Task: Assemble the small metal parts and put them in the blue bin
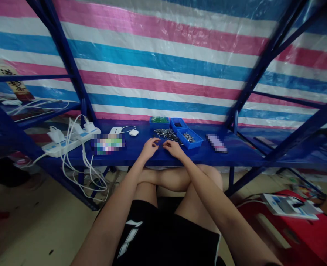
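Observation:
Over the front of the blue table, my left hand (pixel 150 148) is curled, thumb and fingertips drawn together. Facing it a short gap away, my right hand (pixel 173 149) has its fingers closed in a pinch. Anything between the fingertips of either hand is too small to make out. Just beyond both hands lies a loose pile of thin black and silvery pieces (pixel 166 133). Right of the pile, a blue bin (pixel 198 143) contains small silvery parts. Behind it stand a second blue bin (pixel 183 121) with dark contents and a third blue bin (pixel 160 125) with green pieces.
A blurred-out phone (pixel 217 143) lies on the right of the blue table (pixel 135 149). To the left are a colourful blurred screen (pixel 109 144), a white earbud case (pixel 133 133) and a white power strip (pixel 71 142) with tangled cables. Blue frame posts (pixel 237 107) flank the table.

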`<state>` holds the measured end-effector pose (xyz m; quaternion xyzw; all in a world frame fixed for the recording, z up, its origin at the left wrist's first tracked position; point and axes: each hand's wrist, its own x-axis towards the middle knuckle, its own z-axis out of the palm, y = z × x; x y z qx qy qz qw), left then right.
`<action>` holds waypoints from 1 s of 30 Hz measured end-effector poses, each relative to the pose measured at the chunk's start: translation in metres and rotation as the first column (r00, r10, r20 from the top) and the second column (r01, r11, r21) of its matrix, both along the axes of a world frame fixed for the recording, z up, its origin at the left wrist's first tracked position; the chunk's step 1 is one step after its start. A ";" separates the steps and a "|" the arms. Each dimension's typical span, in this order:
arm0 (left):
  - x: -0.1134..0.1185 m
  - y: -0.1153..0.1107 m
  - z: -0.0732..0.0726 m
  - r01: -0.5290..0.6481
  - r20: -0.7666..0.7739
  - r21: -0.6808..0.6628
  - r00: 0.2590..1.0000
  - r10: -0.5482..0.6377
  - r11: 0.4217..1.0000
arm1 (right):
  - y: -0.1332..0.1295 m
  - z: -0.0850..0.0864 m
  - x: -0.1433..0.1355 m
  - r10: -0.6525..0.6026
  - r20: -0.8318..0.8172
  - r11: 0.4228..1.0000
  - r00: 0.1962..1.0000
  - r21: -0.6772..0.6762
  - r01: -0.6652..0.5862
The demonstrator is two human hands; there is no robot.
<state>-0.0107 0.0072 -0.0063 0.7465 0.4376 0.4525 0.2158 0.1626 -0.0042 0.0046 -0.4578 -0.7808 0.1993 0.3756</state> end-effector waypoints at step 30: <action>0.003 -0.011 0.006 -0.195 -0.480 0.079 0.852 0.209 0.978 | 0.120 0.019 -0.066 -0.108 0.559 0.994 0.822 0.047 0.098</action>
